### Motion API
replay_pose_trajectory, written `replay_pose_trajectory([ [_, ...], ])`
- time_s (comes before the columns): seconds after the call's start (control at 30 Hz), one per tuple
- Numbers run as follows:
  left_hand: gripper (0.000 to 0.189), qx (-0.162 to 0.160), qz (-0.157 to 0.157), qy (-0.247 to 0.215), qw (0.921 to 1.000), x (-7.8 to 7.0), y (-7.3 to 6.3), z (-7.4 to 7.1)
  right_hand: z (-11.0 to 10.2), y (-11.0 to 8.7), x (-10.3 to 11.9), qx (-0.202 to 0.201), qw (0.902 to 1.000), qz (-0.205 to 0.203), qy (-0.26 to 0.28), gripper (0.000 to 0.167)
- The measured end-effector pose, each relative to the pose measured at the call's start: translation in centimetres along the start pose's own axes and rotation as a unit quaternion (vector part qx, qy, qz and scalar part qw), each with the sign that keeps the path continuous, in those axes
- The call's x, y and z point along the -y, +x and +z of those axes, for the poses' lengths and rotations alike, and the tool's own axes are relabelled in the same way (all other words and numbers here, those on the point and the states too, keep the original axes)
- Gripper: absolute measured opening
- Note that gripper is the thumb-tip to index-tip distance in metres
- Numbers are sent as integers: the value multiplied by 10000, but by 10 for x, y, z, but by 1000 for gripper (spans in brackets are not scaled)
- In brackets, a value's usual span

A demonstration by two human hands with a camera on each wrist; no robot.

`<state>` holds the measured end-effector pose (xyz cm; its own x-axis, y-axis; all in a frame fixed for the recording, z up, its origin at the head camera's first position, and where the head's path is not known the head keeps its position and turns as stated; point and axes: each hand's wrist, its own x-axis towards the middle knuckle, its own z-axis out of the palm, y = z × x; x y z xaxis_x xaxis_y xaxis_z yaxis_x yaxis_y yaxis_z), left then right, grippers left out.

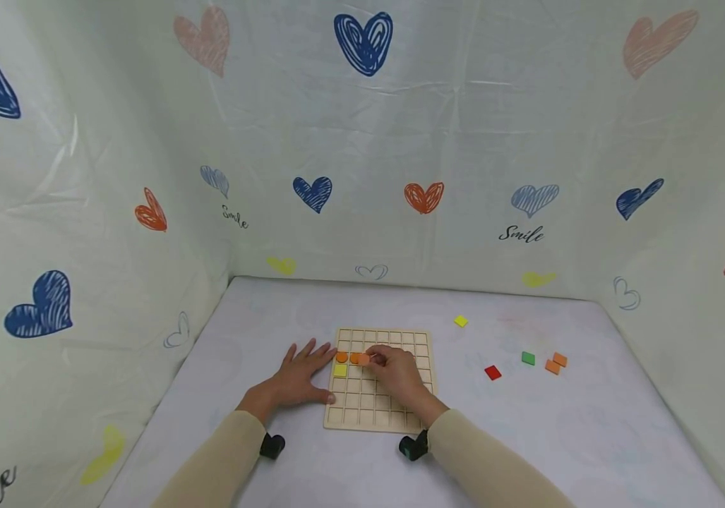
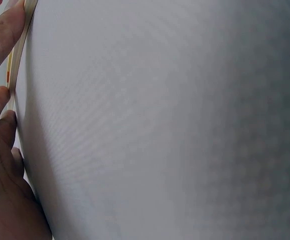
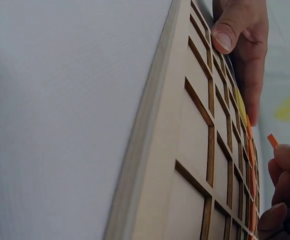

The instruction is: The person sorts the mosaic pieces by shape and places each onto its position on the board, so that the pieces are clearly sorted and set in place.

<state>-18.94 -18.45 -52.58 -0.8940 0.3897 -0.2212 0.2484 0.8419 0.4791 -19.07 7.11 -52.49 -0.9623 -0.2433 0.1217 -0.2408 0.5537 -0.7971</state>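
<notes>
A wooden grid board (image 1: pixel 356 418) lies on the table in the head view. My left hand (image 1: pixel 298 377) is spread at its left side, with thumb and index fingertip right at the edge. Between thumb and fingers, my right hand (image 1: pixel 400 374) pinches a small orange square tile (image 1: pixel 364 360). The right wrist view shows this thin orange tile (image 3: pixel 272 141) raised above the board. Two round orange pieces (image 1: pixel 342 358) sit in the same row, left of the pinched tile. Just below the leftmost one is a yellow square tile (image 1: pixel 339 370).
Right of the board lie a yellow tile (image 1: pixel 460 321), a red tile (image 1: pixel 493 372), a green tile (image 1: pixel 528 358) and two orange tiles (image 1: pixel 553 367) close together. A white curtain (image 1: pixel 368 141) printed with hearts encloses the table's back and sides.
</notes>
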Motion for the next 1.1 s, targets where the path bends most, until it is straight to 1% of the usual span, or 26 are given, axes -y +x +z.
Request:
replay_pose_trajectory([
  [0.17,105,-28,33,-62,10000,1,1,0,6,-1,1,283,9994,120,-148,25],
  [0.27,105,-41,51,-71,10000,2,1,0,9,-2,3,373,9988,164,-254,28],
  [0.47,105,-10,30,-73,10000,2,1,-1,15,-3,8,396,9978,18,-529,24],
  [0.63,105,2,42,-55,10000,3,1,0,17,-1,12,446,9960,75,-769,21],
  [0.77,104,-29,69,-27,10000,3,3,2,18,-1,13,463,9951,138,-859,22],
  [1.1,105,-51,69,-111,9999,2,1,1,19,-3,14,451,9944,92,-953,27],
])
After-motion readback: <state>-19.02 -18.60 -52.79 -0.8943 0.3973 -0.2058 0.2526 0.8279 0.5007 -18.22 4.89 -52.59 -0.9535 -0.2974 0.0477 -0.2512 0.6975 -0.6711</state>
